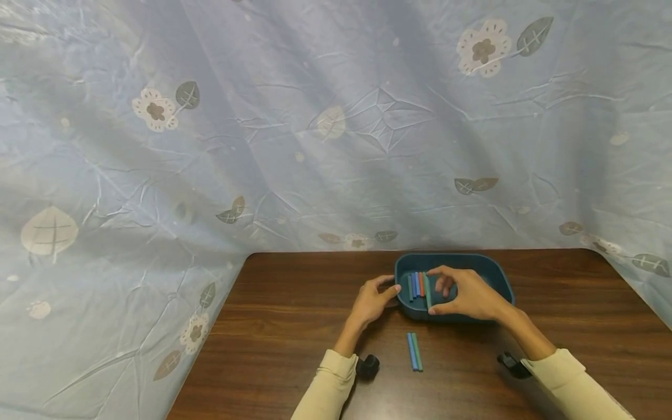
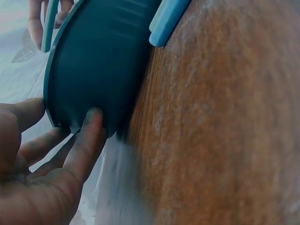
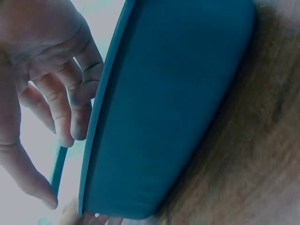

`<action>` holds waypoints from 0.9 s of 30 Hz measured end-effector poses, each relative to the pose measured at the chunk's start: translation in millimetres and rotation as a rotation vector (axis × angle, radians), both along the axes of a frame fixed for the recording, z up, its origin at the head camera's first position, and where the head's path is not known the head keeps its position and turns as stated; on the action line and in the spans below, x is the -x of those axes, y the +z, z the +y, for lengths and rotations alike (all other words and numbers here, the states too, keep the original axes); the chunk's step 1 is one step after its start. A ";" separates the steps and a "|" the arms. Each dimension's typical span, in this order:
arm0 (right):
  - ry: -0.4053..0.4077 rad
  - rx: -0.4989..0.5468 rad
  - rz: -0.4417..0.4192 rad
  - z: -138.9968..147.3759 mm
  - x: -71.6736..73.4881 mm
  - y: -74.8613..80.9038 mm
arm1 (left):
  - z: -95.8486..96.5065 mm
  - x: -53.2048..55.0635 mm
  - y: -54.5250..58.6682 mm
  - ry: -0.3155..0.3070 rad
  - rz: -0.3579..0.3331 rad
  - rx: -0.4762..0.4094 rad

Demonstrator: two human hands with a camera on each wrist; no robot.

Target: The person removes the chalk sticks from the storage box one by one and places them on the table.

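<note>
A dark teal plastic bin (image 1: 485, 263) stands near the table's far edge. My left hand (image 1: 369, 301) holds its left end, thumb at the rim and fingers against the outer wall, as the left wrist view shows. Over the bin, my right hand (image 1: 469, 293) pinches a slim green stick (image 1: 427, 294) lengthwise between thumb and forefinger. Beside that stick, several blue, red and green sticks (image 1: 415, 286) lie side by side in the bin's left part. On the table in front lie a blue stick (image 1: 412, 352) and a green one (image 1: 417, 352), close together.
The bin and loose sticks are on a brown wood-grain table (image 1: 294, 326). A pale blue flowered cloth (image 1: 315, 175) hangs behind and to the left of it. Black wrist straps (image 1: 368, 367) show at both sleeves.
</note>
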State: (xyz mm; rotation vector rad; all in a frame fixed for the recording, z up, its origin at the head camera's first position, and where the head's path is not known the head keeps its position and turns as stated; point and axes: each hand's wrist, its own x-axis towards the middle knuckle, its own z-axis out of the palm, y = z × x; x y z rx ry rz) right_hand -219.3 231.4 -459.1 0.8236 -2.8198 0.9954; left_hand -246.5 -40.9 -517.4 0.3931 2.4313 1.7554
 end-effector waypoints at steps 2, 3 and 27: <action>0.007 0.002 0.002 -1.0 -2.7 -0.6 | 0.0 -0.2 0.8 0.003 0.015 0.030; 0.008 0.001 0.004 -1.6 -4.1 -0.9 | -0.1 -0.5 1.3 0.006 0.026 0.053; 0.144 0.054 -0.074 -19.5 -46.1 -11.2 | -1.6 -1.6 1.7 0.005 0.039 0.088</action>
